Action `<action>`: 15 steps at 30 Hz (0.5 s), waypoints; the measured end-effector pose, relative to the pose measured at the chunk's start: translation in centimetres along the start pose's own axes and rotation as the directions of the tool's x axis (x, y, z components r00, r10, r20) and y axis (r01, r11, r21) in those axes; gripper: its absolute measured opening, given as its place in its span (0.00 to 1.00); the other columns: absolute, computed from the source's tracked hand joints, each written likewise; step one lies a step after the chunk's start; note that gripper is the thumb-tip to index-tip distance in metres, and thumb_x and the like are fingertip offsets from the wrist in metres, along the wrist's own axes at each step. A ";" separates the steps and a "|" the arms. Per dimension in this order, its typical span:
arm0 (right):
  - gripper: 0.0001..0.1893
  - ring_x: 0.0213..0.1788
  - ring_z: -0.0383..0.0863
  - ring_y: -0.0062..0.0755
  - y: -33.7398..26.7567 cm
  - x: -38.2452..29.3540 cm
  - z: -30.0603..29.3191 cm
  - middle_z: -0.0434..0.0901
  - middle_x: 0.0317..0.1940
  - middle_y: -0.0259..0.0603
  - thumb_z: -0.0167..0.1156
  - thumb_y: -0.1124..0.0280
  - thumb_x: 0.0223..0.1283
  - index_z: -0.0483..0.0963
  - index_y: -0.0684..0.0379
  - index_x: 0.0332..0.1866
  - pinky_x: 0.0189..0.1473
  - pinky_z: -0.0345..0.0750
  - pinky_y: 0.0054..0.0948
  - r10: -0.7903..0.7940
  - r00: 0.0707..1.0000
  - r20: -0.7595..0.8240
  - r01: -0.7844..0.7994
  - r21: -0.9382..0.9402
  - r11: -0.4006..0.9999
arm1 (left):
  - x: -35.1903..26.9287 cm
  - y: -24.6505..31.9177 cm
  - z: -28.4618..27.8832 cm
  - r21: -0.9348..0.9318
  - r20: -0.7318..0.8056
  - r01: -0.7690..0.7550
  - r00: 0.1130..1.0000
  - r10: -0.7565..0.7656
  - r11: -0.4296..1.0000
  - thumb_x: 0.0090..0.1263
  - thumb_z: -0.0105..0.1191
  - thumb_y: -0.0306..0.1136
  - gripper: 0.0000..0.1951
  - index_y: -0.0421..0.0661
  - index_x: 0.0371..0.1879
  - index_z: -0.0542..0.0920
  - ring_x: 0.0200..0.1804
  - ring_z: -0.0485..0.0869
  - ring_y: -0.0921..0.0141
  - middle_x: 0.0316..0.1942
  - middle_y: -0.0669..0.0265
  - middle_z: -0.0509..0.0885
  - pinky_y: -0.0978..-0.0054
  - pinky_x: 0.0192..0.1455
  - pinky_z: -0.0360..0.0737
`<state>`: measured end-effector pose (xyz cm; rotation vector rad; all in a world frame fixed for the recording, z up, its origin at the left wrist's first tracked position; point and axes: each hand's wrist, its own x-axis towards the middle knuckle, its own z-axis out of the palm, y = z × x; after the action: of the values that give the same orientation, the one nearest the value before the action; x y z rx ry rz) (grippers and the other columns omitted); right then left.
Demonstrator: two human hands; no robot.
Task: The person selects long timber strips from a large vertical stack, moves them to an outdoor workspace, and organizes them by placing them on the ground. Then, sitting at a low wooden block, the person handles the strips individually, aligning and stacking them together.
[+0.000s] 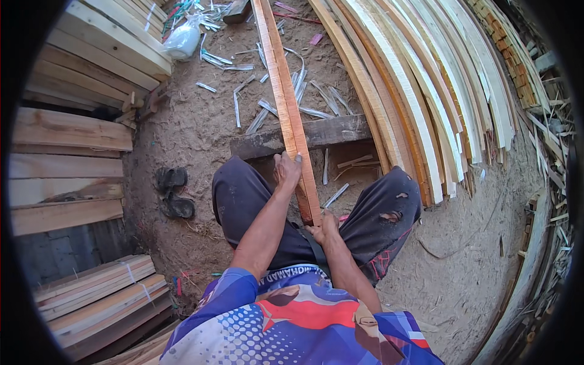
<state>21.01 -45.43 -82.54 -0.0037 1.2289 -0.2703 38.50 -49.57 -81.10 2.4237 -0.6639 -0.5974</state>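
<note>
A long reddish-brown wooden batten (292, 100) runs from the top of the view down to between my knees. A dark line goes along its length; whether it is one piece or two laid together I cannot tell. My left hand (287, 171) grips it from the left side, thumb on top, some way up from the near end. At that near end, my right hand (325, 226) holds the right edge and underside, its fingers partly hidden. Beneath the batten, a dark timber beam (335, 131) lies crosswise on the ground.
Many long boards (401, 91) lie side by side at the right. Stacked planks (68, 132) and a strapped bundle (105, 296) stand at the left. Black sandals (173, 191), plastic strap scraps (262, 114) and a white plastic bag (183, 40) lie on the sandy ground (182, 114).
</note>
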 end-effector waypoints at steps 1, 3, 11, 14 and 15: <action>0.29 0.65 0.62 0.55 -0.1 -0.1 0.1 0.59 0.64 0.58 0.30 0.55 0.68 0.51 0.67 0.66 0.65 0.48 0.61 0.002 1.000 -0.024 0.000 0.064 0.998 | 0.0 0.1 0.0 0.003 0.010 0.008 1.000 -0.008 1.000 0.65 0.50 0.48 0.22 0.37 0.40 0.74 0.43 0.77 0.49 0.41 0.49 0.72 0.53 0.45 0.73; 0.30 0.66 0.59 0.56 0.2 0.8 -0.7 0.56 0.65 0.59 0.32 0.54 0.68 0.49 0.67 0.67 0.66 0.46 0.60 0.025 0.999 0.025 -0.027 0.072 0.997 | -0.3 0.2 0.1 0.005 0.022 0.026 0.999 -0.027 1.000 0.65 0.50 0.48 0.22 0.37 0.40 0.74 0.43 0.77 0.49 0.42 0.49 0.72 0.53 0.45 0.73; 0.29 0.58 0.69 0.57 0.0 1.1 -0.7 0.66 0.59 0.56 0.36 0.51 0.67 0.54 0.62 0.65 0.58 0.58 0.62 0.056 0.998 0.004 -0.056 0.116 0.992 | -1.8 0.1 0.4 0.015 0.037 0.034 0.999 -0.034 0.999 0.66 0.49 0.49 0.22 0.39 0.41 0.74 0.44 0.76 0.48 0.41 0.49 0.71 0.54 0.47 0.73; 0.29 0.59 0.68 0.55 -0.3 0.7 -0.6 0.65 0.60 0.55 0.42 0.50 0.65 0.60 0.63 0.62 0.60 0.59 0.57 0.062 0.998 0.003 -0.062 0.073 0.995 | -2.2 -0.6 1.3 -0.036 0.021 -0.001 1.000 0.002 0.999 0.65 0.49 0.51 0.23 0.40 0.43 0.74 0.44 0.76 0.49 0.41 0.49 0.71 0.54 0.47 0.72; 0.28 0.58 0.70 0.53 -0.1 0.6 -0.9 0.67 0.58 0.54 0.45 0.50 0.64 0.62 0.63 0.60 0.59 0.62 0.54 -0.003 0.999 0.037 0.005 -0.059 0.998 | -2.4 -1.3 1.8 -0.068 0.013 -0.015 1.000 0.016 0.998 0.65 0.49 0.51 0.23 0.40 0.44 0.74 0.44 0.76 0.49 0.41 0.48 0.71 0.54 0.48 0.72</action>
<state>20.30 -45.55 -83.41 -0.0618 1.2002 -0.2363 36.13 -47.92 -82.59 2.3516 -0.6575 -0.6211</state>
